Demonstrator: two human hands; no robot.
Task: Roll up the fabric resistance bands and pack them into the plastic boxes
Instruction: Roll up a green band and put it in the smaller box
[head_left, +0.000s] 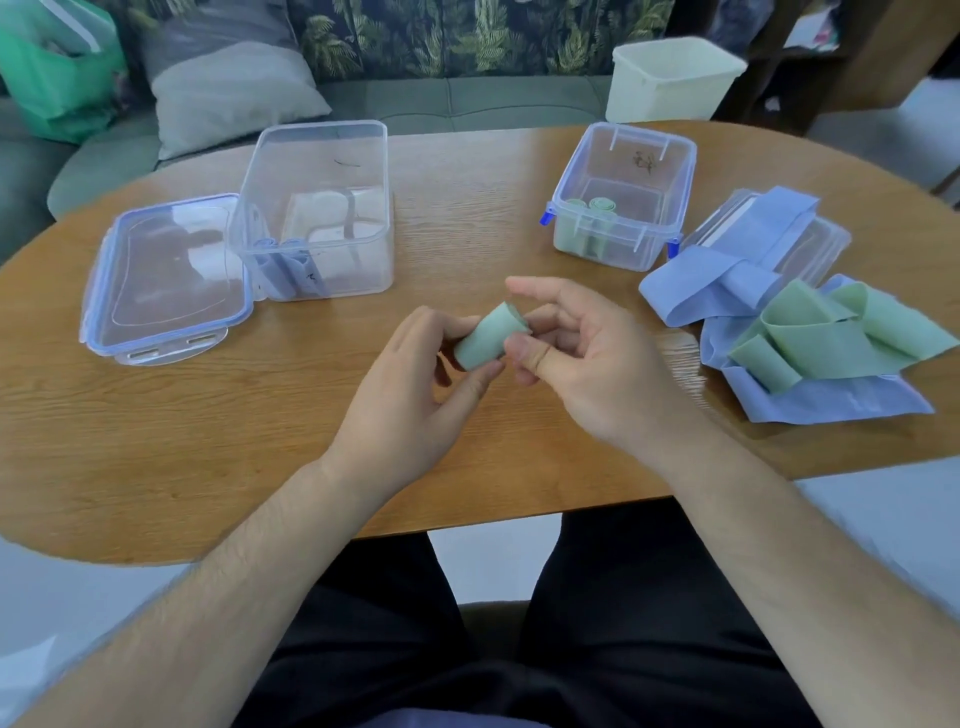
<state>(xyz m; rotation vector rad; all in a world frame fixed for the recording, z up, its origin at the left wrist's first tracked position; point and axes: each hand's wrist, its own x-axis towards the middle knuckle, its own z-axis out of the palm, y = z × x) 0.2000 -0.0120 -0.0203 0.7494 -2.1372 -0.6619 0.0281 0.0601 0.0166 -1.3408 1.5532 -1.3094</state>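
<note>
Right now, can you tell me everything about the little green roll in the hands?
The green roll is a pale green band, fabric-like, wound into a short tube. It tilts, with its open end facing up and to the right. The left hand grips its lower end, and the right hand pinches its upper rim. It is held over the wooden table.

The rolled green band (488, 338) lay tilted in the grip. Blue and green loose bands (800, 332) were heaped right of it; beyond, the left box (363, 156) and right box (684, 171) apparently held rolls.
</note>
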